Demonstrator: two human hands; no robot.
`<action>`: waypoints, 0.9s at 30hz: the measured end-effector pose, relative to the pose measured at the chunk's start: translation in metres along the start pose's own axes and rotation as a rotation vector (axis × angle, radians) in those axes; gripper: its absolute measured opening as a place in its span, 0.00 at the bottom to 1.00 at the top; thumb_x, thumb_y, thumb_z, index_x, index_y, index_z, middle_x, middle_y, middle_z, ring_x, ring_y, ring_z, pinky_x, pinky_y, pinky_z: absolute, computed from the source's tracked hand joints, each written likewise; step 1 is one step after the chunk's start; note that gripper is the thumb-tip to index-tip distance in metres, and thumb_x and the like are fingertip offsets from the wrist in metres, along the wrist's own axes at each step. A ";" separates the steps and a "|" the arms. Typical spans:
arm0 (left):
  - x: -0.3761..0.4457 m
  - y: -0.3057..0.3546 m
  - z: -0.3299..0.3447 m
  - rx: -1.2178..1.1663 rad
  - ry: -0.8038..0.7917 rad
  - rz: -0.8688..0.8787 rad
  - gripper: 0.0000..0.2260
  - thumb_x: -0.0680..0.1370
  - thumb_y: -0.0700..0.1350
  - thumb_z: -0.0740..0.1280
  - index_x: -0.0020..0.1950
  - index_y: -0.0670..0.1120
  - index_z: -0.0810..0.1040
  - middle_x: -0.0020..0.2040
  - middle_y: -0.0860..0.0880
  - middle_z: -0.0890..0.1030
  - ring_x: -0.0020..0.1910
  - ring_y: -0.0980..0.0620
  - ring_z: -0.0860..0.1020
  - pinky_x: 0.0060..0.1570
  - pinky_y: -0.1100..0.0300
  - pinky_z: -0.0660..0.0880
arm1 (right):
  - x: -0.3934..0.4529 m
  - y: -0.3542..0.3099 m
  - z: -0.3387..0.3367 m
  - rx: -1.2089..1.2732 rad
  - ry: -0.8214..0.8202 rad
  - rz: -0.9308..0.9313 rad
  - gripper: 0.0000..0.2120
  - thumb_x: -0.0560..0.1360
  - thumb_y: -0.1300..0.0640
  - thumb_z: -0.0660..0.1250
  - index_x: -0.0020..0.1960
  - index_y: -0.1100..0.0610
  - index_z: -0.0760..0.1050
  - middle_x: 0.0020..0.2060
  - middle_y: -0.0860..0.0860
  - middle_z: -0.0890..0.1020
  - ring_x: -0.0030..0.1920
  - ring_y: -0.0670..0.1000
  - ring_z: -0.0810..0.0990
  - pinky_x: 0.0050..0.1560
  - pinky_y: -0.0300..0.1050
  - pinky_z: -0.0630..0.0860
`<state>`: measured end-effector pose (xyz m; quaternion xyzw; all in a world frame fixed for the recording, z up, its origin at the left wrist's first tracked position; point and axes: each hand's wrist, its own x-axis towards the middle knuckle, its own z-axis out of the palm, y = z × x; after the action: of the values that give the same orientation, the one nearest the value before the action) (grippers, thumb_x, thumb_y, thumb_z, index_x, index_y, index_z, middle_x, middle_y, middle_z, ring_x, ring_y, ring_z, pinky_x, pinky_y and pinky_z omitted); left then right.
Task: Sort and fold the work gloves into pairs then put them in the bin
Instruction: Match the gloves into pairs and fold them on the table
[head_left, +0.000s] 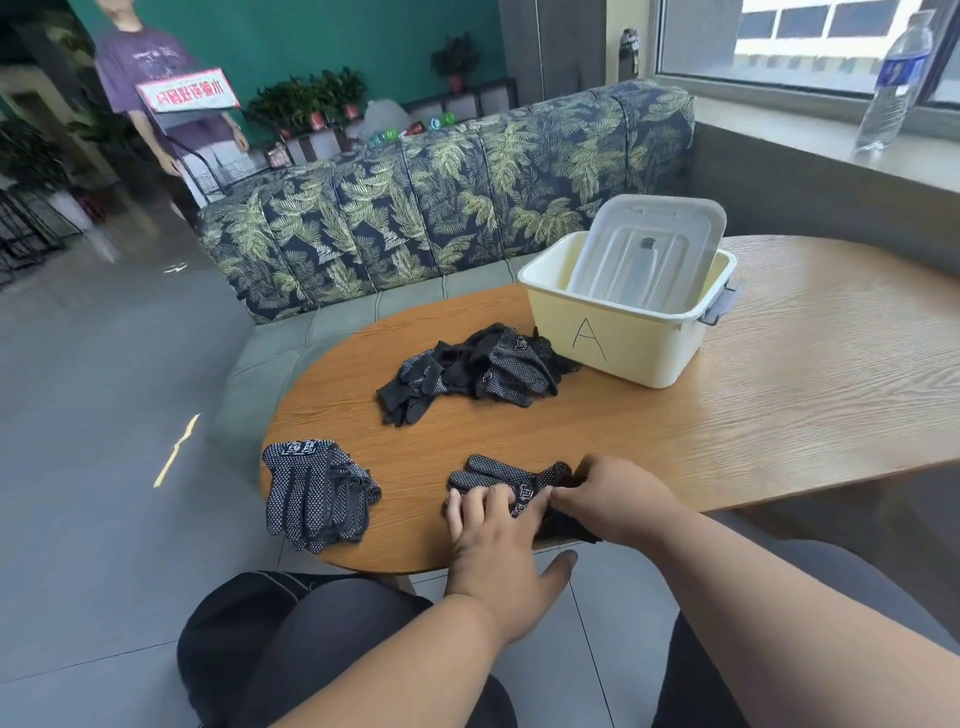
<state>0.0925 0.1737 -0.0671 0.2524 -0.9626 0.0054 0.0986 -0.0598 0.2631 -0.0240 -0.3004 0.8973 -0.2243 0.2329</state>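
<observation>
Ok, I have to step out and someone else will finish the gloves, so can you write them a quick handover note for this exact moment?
Left hand: fingers flat, pressing down the gloves at the near edge.
Right hand: fingers curled on the cuff end of the same gloves.
Loose pile of gloves: mid-table, beside the bin, unsorted.
Gloves on the left: lying together by the table edge.
Bin: marked A, its lid propped inside; no gloves visible in it.
Done: some gloves set aside.
Left: finish this fold, sort the pile, bin everything.
</observation>
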 end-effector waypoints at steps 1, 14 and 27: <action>0.000 0.000 0.000 0.000 0.001 0.000 0.30 0.73 0.72 0.59 0.72 0.62 0.69 0.57 0.49 0.70 0.62 0.41 0.70 0.75 0.34 0.53 | -0.001 0.000 0.000 0.016 -0.013 -0.001 0.19 0.71 0.37 0.67 0.45 0.53 0.78 0.38 0.48 0.84 0.41 0.52 0.83 0.37 0.43 0.74; 0.006 -0.008 0.001 -0.259 0.060 -0.093 0.18 0.78 0.65 0.57 0.64 0.64 0.75 0.55 0.60 0.78 0.72 0.45 0.67 0.76 0.35 0.46 | -0.003 -0.001 0.005 0.904 -0.106 -0.105 0.16 0.78 0.63 0.68 0.63 0.50 0.72 0.31 0.53 0.78 0.28 0.50 0.75 0.28 0.44 0.74; 0.024 -0.037 0.004 -0.721 -0.010 -0.516 0.21 0.71 0.68 0.62 0.61 0.62 0.71 0.45 0.58 0.82 0.49 0.48 0.81 0.52 0.45 0.79 | 0.005 0.011 0.023 0.347 0.023 -0.390 0.18 0.73 0.58 0.67 0.59 0.41 0.79 0.48 0.44 0.76 0.40 0.42 0.76 0.47 0.40 0.75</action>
<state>0.0894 0.1298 -0.0682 0.4340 -0.8089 -0.3567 0.1737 -0.0555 0.2618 -0.0501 -0.4207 0.7732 -0.4189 0.2230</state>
